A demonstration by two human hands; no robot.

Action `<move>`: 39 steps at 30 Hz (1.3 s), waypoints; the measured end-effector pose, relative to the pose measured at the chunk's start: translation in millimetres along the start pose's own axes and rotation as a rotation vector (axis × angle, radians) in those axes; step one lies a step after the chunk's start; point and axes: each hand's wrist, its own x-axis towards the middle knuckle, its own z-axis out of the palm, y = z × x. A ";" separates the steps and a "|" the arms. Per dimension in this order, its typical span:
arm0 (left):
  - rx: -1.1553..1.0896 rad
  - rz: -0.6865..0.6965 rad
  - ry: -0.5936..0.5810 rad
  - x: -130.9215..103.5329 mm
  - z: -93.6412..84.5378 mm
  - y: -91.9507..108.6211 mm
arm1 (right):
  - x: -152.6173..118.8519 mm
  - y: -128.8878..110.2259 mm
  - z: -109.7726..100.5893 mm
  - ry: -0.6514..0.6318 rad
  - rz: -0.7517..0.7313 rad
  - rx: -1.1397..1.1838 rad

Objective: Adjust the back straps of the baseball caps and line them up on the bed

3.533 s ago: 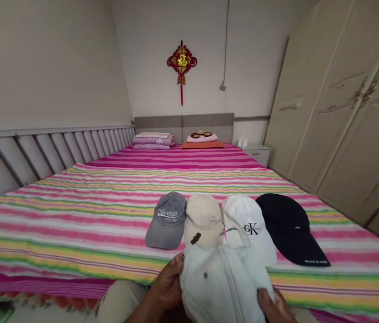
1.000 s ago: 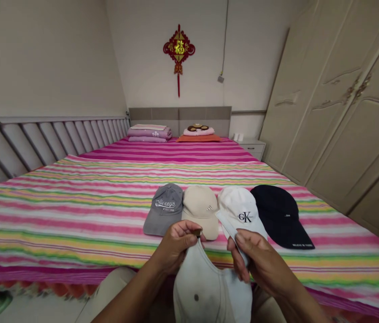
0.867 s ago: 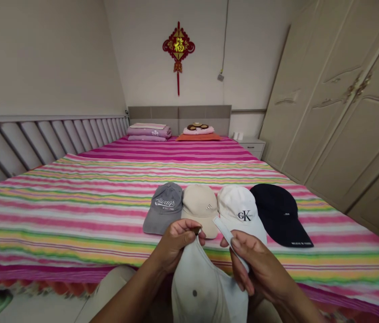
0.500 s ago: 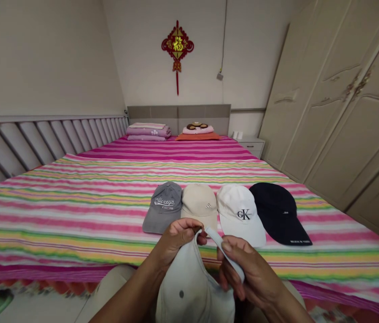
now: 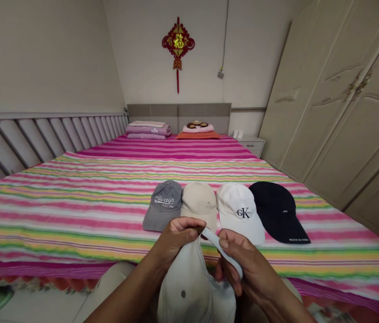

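Note:
A pale baseball cap [image 5: 185, 278] hangs between my two hands, its back opening facing up. My left hand [image 5: 176, 237] pinches the cap's buckle [image 5: 199, 229] at one end of that opening. Between the thumb and fingers of my right hand [image 5: 243, 260] is the cap's pale back strap [image 5: 221, 246], whose tip meets the buckle. Just beyond my hands lie a grey cap [image 5: 164, 208], a beige cap [image 5: 198, 199], a white cap [image 5: 238, 208] and a black cap [image 5: 278, 208], side by side. My left hand partly hides the beige one.
The caps rest on a bed with a striped sheet [image 5: 75, 206]. Folded bedding [image 5: 149, 130] and a pink pillow stack [image 5: 198, 130] sit at the headboard [image 5: 202, 114]. A metal railing [image 5: 58, 134] runs along the left; a wardrobe [image 5: 330, 103] stands at right.
The strap's tip has moved left to the buckle, where a small gap showed before. My right hand has shifted slightly left with it. The caps on the bed have stayed put.

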 end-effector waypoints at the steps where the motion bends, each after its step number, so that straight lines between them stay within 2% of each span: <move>1: -0.004 -0.011 -0.002 -0.7 -0.1 0.4 | -0.1 -0.1 0.0 0.001 0.004 -0.017; 7: 0.014 -0.005 0.005 -4.5 3.7 4.1 | -0.7 -1.2 1.3 0.013 0.028 -0.060; 14: 0.098 0.071 0.012 -7.6 8.5 7.3 | -1.8 0.9 3.5 -0.001 0.036 -0.108; 19: 0.368 0.210 -0.059 -10.1 5.7 14.9 | -3.5 -12.4 -0.1 -0.075 0.083 -0.230; 23: 0.631 0.334 -0.140 -13.1 6.8 22.8 | -5.1 -24.4 -0.5 -0.063 0.139 -0.373; 28: 0.818 0.408 -0.134 -17.6 13.6 28.5 | -4.6 -27.6 1.4 -0.071 0.085 -0.393; 39: 0.730 0.410 -0.153 -16.8 12.6 20.4 | -2.0 -22.3 0.5 -0.080 0.074 -0.264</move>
